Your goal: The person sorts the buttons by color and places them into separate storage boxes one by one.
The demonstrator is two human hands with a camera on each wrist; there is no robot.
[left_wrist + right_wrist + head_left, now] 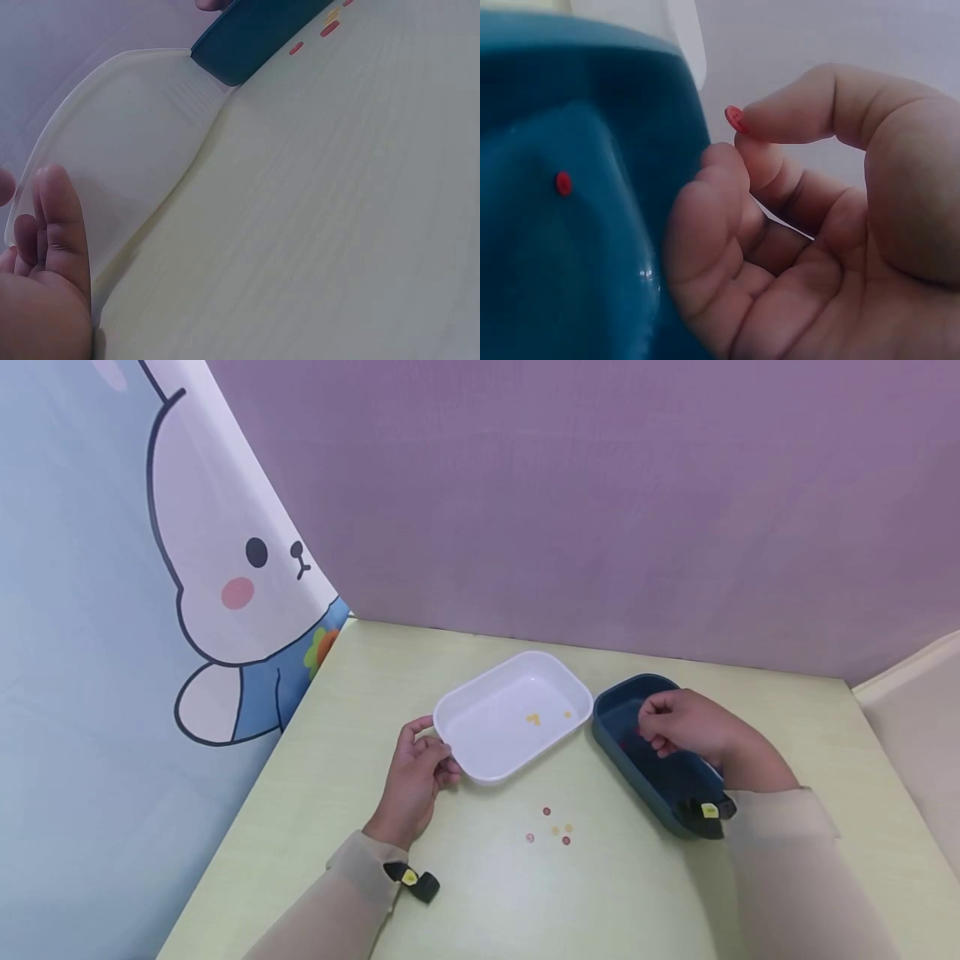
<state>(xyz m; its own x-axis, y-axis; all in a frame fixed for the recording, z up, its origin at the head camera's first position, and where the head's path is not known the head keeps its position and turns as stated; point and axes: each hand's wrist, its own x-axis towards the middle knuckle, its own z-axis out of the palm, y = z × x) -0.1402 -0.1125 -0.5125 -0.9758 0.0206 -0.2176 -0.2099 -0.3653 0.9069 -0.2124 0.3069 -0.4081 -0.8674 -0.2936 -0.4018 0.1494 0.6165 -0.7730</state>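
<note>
Above the blue tray (632, 770): red button (736, 118), pinched between the right hand's (684, 723) thumb and finger.
Right hand: probably placing it; next calls for clean release.
White tray (491, 735): touched by the left hand's (412, 781) loosely extended fingers.
Tabletop (487, 902): scattered buttons (547, 811).

The head camera looks forward and down from above, widest of the three, taking in the left hand (418, 768), right hand (686, 722), table (465, 885), white tray (480, 731), blue tray (628, 768) and purple backdrop (600, 510). The left wrist camera sits low and near, tilted, facing past the left hand along the white tray's outer side. The right wrist camera is very close, facing the right hand's fingers beside the blue tray's inside. Head and left wrist share both trays and some loose buttons (566, 841); head and right wrist share the right hand and blue tray.
</note>
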